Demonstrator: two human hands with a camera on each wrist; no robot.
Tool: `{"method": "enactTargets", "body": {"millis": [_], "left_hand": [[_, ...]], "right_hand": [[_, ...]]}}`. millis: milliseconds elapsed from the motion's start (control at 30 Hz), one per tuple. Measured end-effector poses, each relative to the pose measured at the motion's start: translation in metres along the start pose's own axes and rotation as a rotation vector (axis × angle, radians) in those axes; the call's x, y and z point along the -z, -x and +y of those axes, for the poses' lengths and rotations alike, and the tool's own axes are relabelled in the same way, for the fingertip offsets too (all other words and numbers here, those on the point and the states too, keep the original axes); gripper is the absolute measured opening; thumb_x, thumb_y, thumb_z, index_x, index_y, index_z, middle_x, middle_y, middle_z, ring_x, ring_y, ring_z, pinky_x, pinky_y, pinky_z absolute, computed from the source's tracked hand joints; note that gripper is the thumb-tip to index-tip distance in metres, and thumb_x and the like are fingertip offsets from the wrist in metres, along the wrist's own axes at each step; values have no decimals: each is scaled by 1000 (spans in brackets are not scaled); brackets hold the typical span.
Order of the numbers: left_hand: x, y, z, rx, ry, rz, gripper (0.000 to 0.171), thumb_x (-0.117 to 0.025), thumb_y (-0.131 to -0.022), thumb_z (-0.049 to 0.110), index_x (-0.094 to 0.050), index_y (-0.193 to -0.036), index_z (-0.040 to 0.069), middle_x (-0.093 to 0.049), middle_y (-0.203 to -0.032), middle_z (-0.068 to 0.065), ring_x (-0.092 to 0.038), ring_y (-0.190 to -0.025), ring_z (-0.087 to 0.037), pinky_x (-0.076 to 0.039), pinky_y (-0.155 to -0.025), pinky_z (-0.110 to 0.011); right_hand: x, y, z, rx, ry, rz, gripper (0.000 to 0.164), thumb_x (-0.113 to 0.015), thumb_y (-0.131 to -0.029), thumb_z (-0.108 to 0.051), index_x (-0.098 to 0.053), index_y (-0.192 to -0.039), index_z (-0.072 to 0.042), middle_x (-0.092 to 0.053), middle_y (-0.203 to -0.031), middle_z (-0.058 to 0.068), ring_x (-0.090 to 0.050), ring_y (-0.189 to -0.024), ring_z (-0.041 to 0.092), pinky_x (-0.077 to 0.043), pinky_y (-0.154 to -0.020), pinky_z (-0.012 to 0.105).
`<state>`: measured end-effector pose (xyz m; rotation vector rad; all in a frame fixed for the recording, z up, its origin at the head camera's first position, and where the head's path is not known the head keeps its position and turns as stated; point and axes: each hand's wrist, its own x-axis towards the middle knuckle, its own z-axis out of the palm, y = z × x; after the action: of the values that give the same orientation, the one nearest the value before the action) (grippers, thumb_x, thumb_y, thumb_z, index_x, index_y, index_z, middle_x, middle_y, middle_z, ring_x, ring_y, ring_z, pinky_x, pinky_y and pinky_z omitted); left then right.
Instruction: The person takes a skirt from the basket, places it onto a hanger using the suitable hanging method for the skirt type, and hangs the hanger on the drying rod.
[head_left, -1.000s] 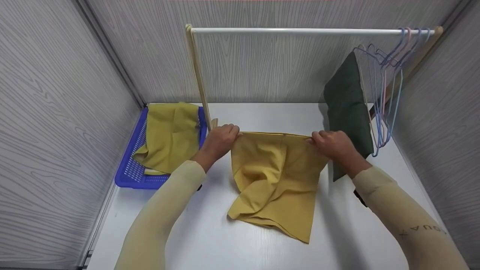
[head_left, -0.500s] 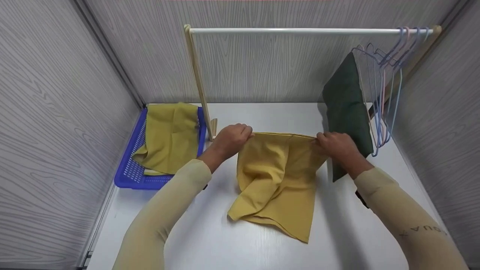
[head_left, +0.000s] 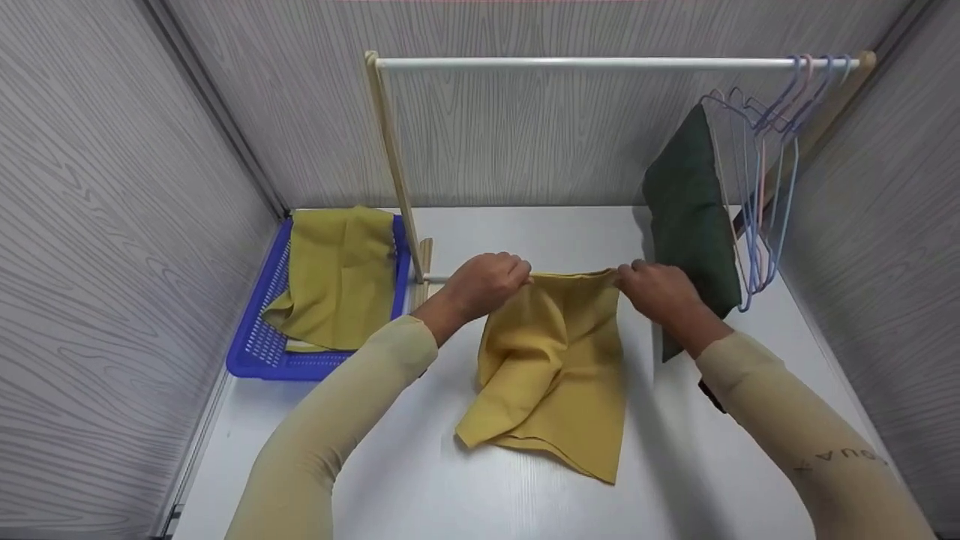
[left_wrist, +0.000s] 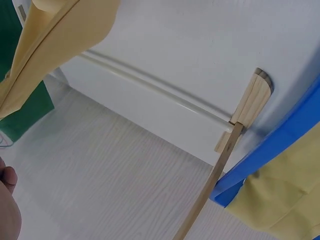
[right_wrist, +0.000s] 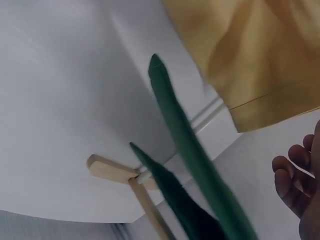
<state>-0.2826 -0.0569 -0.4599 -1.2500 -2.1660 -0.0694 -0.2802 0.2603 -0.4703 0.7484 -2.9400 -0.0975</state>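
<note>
Both hands pinch the top edge of a yellow cloth (head_left: 570, 360), which hangs in two layers with a hem and a centre seam. My left hand (head_left: 487, 281) grips its left corner, my right hand (head_left: 656, 289) its right corner. The cloth's lower end spreads in folds close over the white table (head_left: 525, 510). In the left wrist view the cloth (left_wrist: 65, 50) shows at upper left. Curled fingers of the right hand (right_wrist: 297, 175) appear beside the cloth (right_wrist: 260, 65) in the right wrist view.
A wooden rack with a white rail (head_left: 585, 63) stands behind. At its right end hang several wire hangers (head_left: 776, 180) and a dark green cloth (head_left: 694, 225). The blue basket (head_left: 251, 352), left, holds another yellow cloth (head_left: 337, 277). Grey panels enclose the table.
My left hand has moved right, and my right hand slightly left. The held edge between them is shorter and sags a little. The cloth's lower end has barely moved.
</note>
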Motion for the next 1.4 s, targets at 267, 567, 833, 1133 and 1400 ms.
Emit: {"method": "enactTargets", "body": {"millis": [267, 567, 833, 1133, 1400], "left_hand": [[2, -3, 4, 3, 18, -82, 19, -53, -104, 19, -62, -95, 5, -64, -78, -5, -60, -65, -15, -55, -63, -27], [5, -7, 7, -42, 22, -55, 20, -52, -104, 18, -63, -95, 5, -61, -74, -4, -54, -60, -13, -52, -59, -25], [-3, -8, 12, -57, 40, 72, 23, -51, -105, 23, -59, -91, 5, -58, -75, -4, -55, -62, -13, -49, -57, -26], [-19, 14, 22, 146, 142, 50, 28, -53, -104, 30, -58, -106, 2, -62, -87, -7, -58, -72, -17, -52, -65, -31], [-19, 12, 26, 170, 58, -6, 17, -49, -104, 15, -59, -96, 4, -61, -81, -7, -56, -69, -18, -48, -61, -32]], "right_hand": [[13, -18, -40, 82, -123, 111, 23, -61, -100, -28, -62, -107, -7, -64, -94, 12, -61, -81, 25, -56, -72, 40], [22, -31, -68, 298, -111, 211, 23, -55, -103, -25, -58, -117, -6, -60, -109, 11, -58, -98, 27, -52, -84, 40], [20, -33, -73, 399, 75, 361, 14, -52, -103, -16, -60, -102, -4, -62, -98, 9, -57, -91, 27, -47, -76, 40], [22, -30, -70, 371, 122, 383, 7, -57, -99, -8, -61, -103, -5, -64, -98, 10, -59, -92, 28, -48, -78, 40], [28, -32, -70, 404, 74, 319, 16, -46, -103, -14, -59, -106, -5, -62, -98, 10, -57, -93, 28, -47, -80, 40]]}}
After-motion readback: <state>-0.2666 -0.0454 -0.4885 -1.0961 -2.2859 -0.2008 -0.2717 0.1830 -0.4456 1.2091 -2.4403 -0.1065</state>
